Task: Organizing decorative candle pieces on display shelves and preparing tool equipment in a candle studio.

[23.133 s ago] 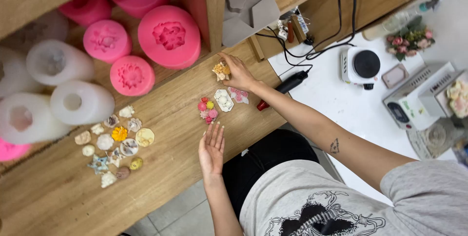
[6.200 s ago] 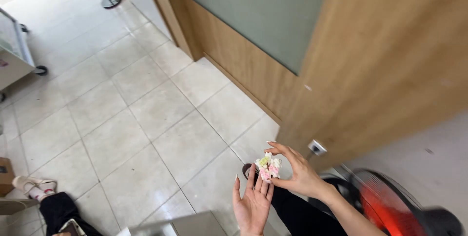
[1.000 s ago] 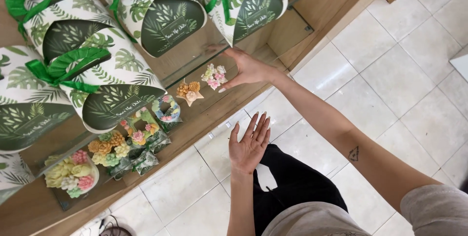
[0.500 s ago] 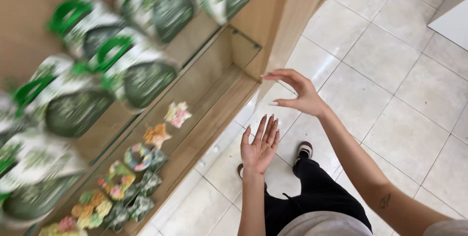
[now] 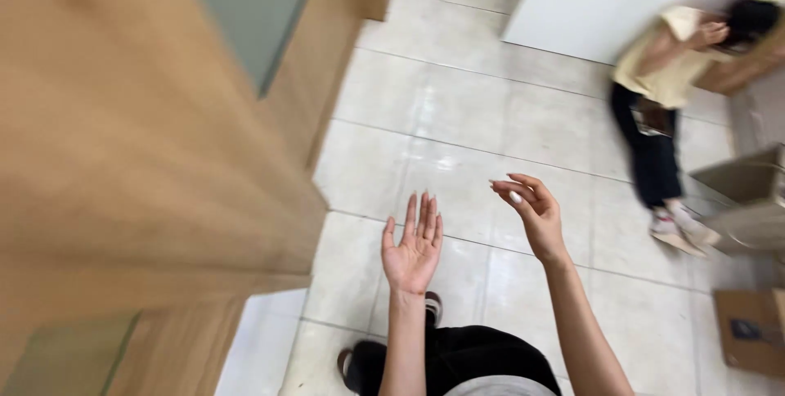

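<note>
Turning from the shelf of flower pieces seen a moment ago, both hands now hang empty: left hand (image 5: 413, 247) flat and open, right hand (image 5: 530, 209) loosely curled (holding nothing), blurred light wooden cabinet (image 5: 155, 142) to their left, pale tiled floor (image 5: 458, 118) beneath.

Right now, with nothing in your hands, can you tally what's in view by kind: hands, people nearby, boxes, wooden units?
Empty bare hands: 2, the left hand palm up, the right hand with loosely curled fingers
Person in a pale yellow top and black trousers: 1
Brown cardboard boxes: 2, one flat on the pale floor tiles, one open above it
Light wooden cabinet: 1
Total: 6
</note>
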